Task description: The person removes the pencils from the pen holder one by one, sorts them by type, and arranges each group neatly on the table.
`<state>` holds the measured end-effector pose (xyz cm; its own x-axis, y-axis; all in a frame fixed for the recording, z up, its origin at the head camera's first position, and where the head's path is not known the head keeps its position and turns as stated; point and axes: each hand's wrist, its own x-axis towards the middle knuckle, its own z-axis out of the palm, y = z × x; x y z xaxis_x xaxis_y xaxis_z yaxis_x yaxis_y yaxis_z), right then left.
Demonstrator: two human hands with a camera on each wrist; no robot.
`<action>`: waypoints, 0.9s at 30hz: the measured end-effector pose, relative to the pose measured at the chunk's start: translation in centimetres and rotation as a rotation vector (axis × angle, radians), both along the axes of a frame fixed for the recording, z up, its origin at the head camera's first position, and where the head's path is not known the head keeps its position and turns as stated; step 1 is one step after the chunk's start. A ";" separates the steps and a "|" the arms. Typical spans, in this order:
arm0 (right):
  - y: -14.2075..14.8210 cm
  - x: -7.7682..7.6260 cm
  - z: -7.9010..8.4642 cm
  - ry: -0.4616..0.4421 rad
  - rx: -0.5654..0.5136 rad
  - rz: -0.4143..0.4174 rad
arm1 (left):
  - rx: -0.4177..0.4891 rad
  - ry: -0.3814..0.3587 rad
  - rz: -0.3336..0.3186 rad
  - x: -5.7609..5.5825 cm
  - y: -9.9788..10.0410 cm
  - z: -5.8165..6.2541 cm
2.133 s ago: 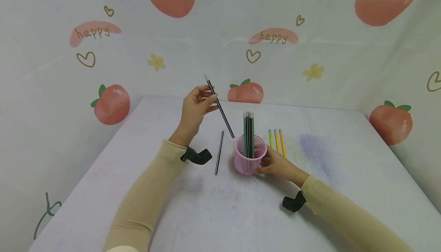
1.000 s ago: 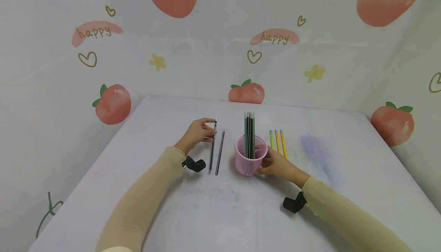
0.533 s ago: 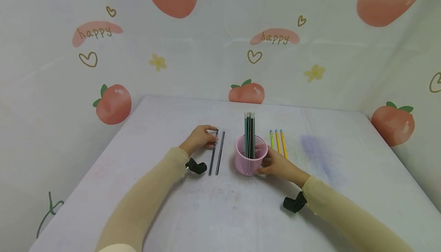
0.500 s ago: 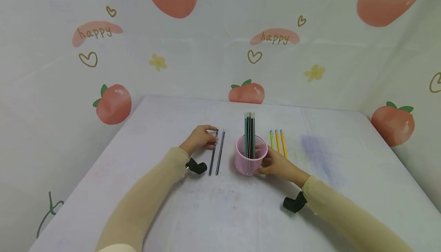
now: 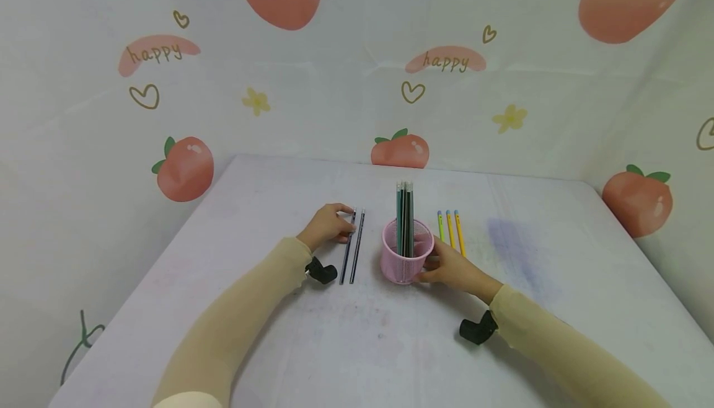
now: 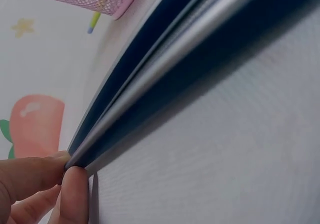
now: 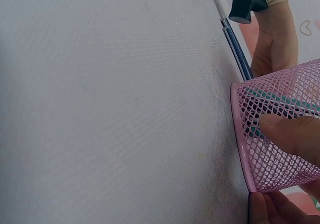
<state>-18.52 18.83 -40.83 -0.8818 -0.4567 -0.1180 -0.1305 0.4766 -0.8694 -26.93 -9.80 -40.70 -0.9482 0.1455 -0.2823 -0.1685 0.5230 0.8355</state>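
Observation:
My left hand [image 5: 328, 225] pinches a dark pencil [image 5: 345, 262] near its far end, low at the table. A second dark pencil [image 5: 357, 248] lies close on its right, almost parallel. In the left wrist view, thumb and finger meet on the blurred dark pencil [image 6: 150, 74]. My right hand [image 5: 454, 268] grips the side of a pink mesh pencil cup [image 5: 403, 268], which stands upright and holds several dark and green pencils [image 5: 404, 212]. The right wrist view has the thumb [image 7: 285, 131] lying on the mesh, with other fingers low by the base rim.
Beyond my right hand lie a green pencil [image 5: 441, 225] and two yellow pencils [image 5: 459, 234], their near ends hidden by the hand. A white cloth covers the table [image 5: 390, 352]. A printed curtain [image 5: 334, 73] rises behind its far edge.
My left hand has lowered its pencil from the air beside the cup to the table, left of the other dark pencil, then shifted slightly right and nearer. The right hand and cup stay put.

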 end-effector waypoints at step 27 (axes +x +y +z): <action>0.0 0.0 -0.2 0.023 -0.036 0.027 | -0.017 -0.001 0.020 -0.1 0.3 -0.3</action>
<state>-18.47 18.82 -41.00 -0.8715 -0.4837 -0.0811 -0.1625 0.4407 -0.8828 -26.98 -9.54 -40.96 -0.9505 0.1218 -0.2859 -0.1802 0.5337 0.8263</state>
